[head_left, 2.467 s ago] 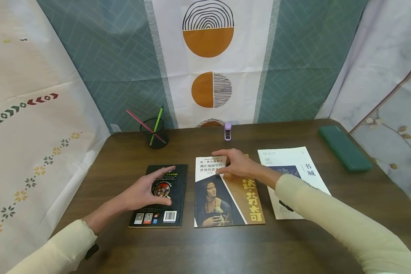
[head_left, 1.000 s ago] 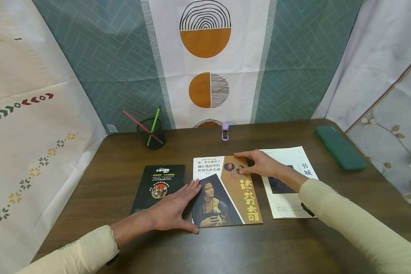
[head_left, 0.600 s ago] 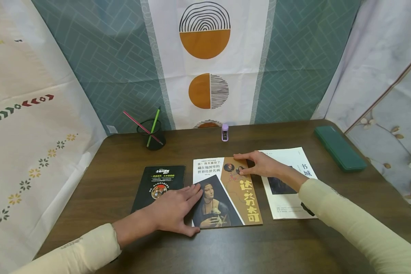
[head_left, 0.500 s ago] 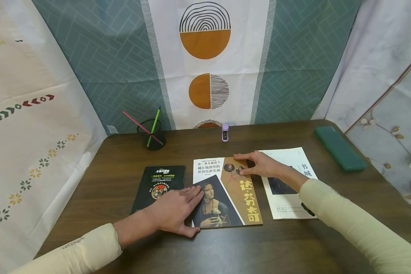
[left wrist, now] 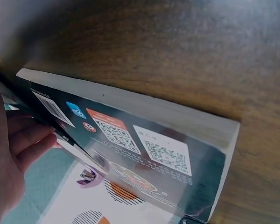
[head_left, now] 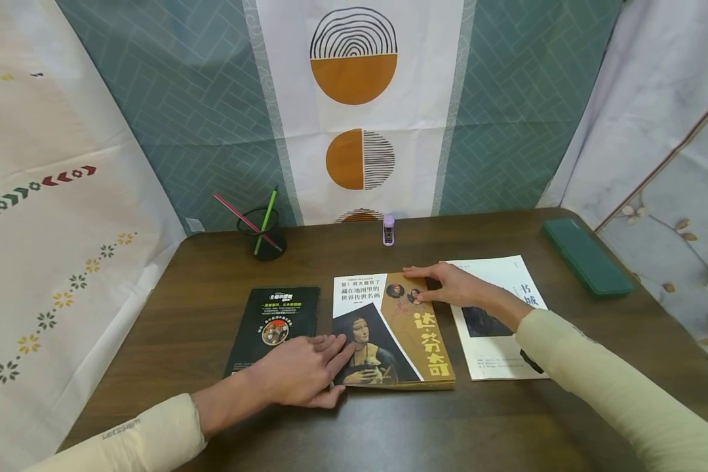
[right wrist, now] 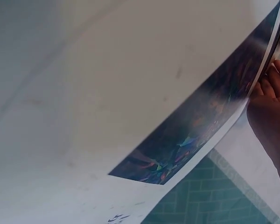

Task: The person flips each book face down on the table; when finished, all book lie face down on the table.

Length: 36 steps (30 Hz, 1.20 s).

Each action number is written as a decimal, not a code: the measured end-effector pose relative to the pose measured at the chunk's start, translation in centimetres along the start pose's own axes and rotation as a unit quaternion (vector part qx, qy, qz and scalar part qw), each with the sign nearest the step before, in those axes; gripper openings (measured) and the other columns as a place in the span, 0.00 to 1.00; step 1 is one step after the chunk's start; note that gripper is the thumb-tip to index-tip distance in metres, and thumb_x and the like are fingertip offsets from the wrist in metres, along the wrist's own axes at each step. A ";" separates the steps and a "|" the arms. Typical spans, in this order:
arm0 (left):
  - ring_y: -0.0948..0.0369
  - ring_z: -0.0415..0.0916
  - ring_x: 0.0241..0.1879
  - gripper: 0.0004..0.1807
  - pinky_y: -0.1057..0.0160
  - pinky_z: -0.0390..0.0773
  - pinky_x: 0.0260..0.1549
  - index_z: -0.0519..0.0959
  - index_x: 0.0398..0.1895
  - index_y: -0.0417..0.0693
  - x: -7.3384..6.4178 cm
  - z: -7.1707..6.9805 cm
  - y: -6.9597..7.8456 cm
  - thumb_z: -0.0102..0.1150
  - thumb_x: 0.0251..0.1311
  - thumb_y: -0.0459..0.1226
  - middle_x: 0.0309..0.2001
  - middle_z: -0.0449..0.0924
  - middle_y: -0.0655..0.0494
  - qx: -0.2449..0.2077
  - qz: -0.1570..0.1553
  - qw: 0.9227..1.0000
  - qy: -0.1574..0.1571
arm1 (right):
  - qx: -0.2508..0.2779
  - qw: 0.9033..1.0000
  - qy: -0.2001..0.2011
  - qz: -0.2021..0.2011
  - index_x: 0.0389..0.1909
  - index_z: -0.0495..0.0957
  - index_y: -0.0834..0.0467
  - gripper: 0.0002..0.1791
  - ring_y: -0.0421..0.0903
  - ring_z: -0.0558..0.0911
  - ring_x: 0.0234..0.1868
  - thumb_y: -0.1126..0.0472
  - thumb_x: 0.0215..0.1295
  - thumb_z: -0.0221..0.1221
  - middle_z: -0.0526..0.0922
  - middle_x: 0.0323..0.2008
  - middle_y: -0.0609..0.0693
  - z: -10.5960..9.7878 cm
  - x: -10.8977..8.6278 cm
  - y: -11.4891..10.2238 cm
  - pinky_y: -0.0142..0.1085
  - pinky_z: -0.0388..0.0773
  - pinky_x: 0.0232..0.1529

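A book with a painted portrait and gold panel (head_left: 383,328) lies in the middle of the table, its front edge slightly raised. At its lower left edge my left hand (head_left: 303,370) grips it, fingertips on the cover and thumb low at the corner. My right hand (head_left: 451,285) holds its upper right edge, thumb and finger over the cover. In the left wrist view the left fingers (left wrist: 32,135) are curled beside the book's edge, beyond a black book (left wrist: 163,126). The right fingers (right wrist: 273,84) show curled at the far right of the right wrist view.
The black book (head_left: 277,308) lies to the left, partly under my left forearm. A white book (head_left: 495,354) lies under my right forearm. Behind stand a black mesh pen cup (head_left: 269,242) and a small purple item (head_left: 388,231). A green case (head_left: 587,257) lies at far right.
My left hand has moved right from over the black book to the middle book's edge, and its fingers have curled. The right hand has shifted right to the edge. The book's front has risen slightly.
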<state>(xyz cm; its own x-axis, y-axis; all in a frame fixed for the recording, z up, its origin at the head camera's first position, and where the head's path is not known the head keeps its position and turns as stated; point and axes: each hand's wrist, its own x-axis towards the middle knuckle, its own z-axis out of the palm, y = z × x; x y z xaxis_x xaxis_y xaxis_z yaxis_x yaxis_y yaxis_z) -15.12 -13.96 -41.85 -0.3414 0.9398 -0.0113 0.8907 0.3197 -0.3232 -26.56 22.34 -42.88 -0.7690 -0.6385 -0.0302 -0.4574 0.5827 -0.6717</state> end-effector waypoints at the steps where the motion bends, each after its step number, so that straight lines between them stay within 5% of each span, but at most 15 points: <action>1: 0.56 0.85 0.58 0.33 0.61 0.85 0.52 0.78 0.71 0.41 -0.1 0.0 0.0 0.48 0.78 0.55 0.63 0.83 0.44 0.002 0.001 1.000 0.008 | -0.001 1.000 -0.003 -0.003 0.77 0.68 0.65 0.32 0.66 0.70 0.74 0.70 0.75 0.63 0.64 0.78 0.65 0.0 0.0 0.0 0.58 0.74 0.67; 6: 0.56 0.87 0.55 0.28 0.61 0.85 0.51 0.80 0.68 0.38 -0.8 0.0 -0.2 0.54 0.76 0.48 0.60 0.85 0.44 -0.017 -0.007 0.997 0.081 | -0.006 1.000 -0.023 0.009 0.79 0.66 0.63 0.35 0.67 0.68 0.75 0.81 0.72 0.53 0.62 0.79 0.64 -0.2 -0.2 -0.1 0.50 0.76 0.59; 13: 0.56 0.89 0.49 0.26 0.57 0.88 0.43 0.81 0.64 0.37 -1.6 -0.1 -0.7 0.64 0.66 0.40 0.54 0.89 0.46 -0.083 -0.054 0.983 0.155 | -0.026 0.998 -0.050 0.020 0.80 0.66 0.60 0.36 0.66 0.64 0.77 0.78 0.73 0.58 0.60 0.80 0.62 -0.5 -0.2 -0.4 0.57 0.72 0.69; 18: 0.56 0.91 0.43 0.20 0.58 0.89 0.36 0.82 0.60 0.37 -2.0 -0.1 -1.2 0.52 0.74 0.38 0.50 0.90 0.46 -0.118 -0.084 0.969 0.202 | -0.041 0.998 -0.052 0.010 0.79 0.67 0.62 0.35 0.67 0.68 0.75 0.76 0.73 0.61 0.64 0.78 0.65 -0.6 -0.5 -0.5 0.57 0.73 0.68; 21: 0.61 0.87 0.27 0.22 0.64 0.84 0.26 0.83 0.59 0.38 -2.2 -0.3 -1.5 0.41 0.80 0.39 0.43 0.91 0.50 -0.129 -0.101 0.958 0.234 | -0.020 0.998 -0.054 0.012 0.78 0.67 0.64 0.36 0.68 0.68 0.75 0.77 0.71 0.63 0.64 0.77 0.66 -0.6 -0.7 -0.6 0.57 0.73 0.68; 25: 0.68 0.71 0.14 0.19 0.69 0.74 0.19 0.83 0.61 0.40 -2.5 -1.2 -1.9 0.47 0.76 0.35 0.29 0.86 0.60 -0.161 -0.128 0.952 0.227 | 0.042 0.997 -0.054 0.034 0.78 0.67 0.65 0.36 0.68 0.67 0.76 0.78 0.69 0.64 0.64 0.77 0.67 -0.5 -0.9 -0.9 0.55 0.75 0.67; 31: 0.75 0.56 0.13 0.17 0.71 0.68 0.17 0.81 0.60 0.41 -2.9 -2.2 -2.3 0.50 0.74 0.33 0.17 0.66 0.71 -0.188 -0.142 0.947 0.220 | -0.043 0.999 0.006 -0.025 0.72 0.76 0.64 0.28 0.60 0.84 0.60 0.77 0.71 0.62 0.83 0.63 0.63 -0.6 -1.4 -0.7 0.56 0.81 0.58; 36: 0.78 0.48 0.16 0.14 0.75 0.59 0.14 0.80 0.55 0.38 -3.3 -2.7 -2.8 0.49 0.74 0.31 0.17 0.58 0.72 -0.211 -0.156 0.936 0.234 | -0.016 0.998 0.056 -0.015 0.63 0.82 0.66 0.18 0.56 0.86 0.56 0.71 0.76 0.61 0.88 0.55 0.57 -0.9 -1.7 -1.0 0.56 0.82 0.58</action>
<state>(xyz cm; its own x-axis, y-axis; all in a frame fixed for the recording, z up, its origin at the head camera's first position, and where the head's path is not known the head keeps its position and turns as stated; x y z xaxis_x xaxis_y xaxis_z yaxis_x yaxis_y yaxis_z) -15.71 -17.64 -38.38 -0.5242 0.7107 0.4691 0.8423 0.5139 0.1627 -25.21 23.28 -41.53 -0.7988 -0.5969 0.0748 -0.4946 0.5808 -0.6466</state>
